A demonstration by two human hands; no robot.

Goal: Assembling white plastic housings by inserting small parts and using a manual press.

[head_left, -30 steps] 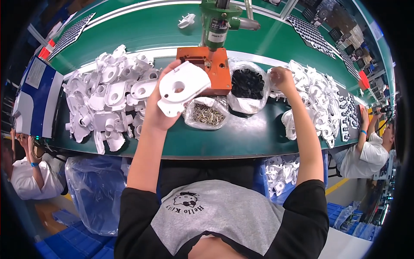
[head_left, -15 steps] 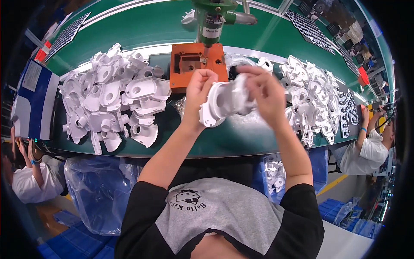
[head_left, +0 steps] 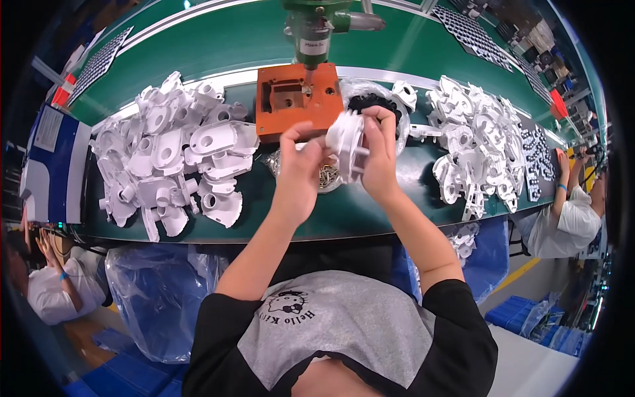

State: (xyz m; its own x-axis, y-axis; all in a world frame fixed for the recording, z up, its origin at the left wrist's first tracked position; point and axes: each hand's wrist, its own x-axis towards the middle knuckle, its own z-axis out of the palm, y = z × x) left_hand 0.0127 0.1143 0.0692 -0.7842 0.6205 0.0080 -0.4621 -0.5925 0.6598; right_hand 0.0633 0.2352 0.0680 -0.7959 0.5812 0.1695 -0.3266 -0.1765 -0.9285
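A white plastic housing part (head_left: 348,149) with a round, ribbed shape is held up above the bench, in front of an orange fixture block (head_left: 311,119). My right hand (head_left: 379,159) grips it from the right, fingers wrapped over its top and side. On the other side, my left hand (head_left: 301,169) is bent, its thumb and fingertips against the part's left edge. Below the part, a clear bag of small metal screws (head_left: 327,177) is half hidden. Behind my right hand, black small parts (head_left: 372,103) lie in a clear plastic bag.
A green press (head_left: 313,36) stands over the fixture. White plastic parts form a left heap (head_left: 165,149) and a right heap (head_left: 479,145). A blue-and-white machine (head_left: 56,162) is at far left. Blue lined bins (head_left: 162,298) stand below the bench edge. Co-workers sit at both sides.
The white part has turned to show its ribbed side, now mainly in my right hand. My left hand has shifted to its edge. The view has moved slightly, uncovering the screws and black parts.
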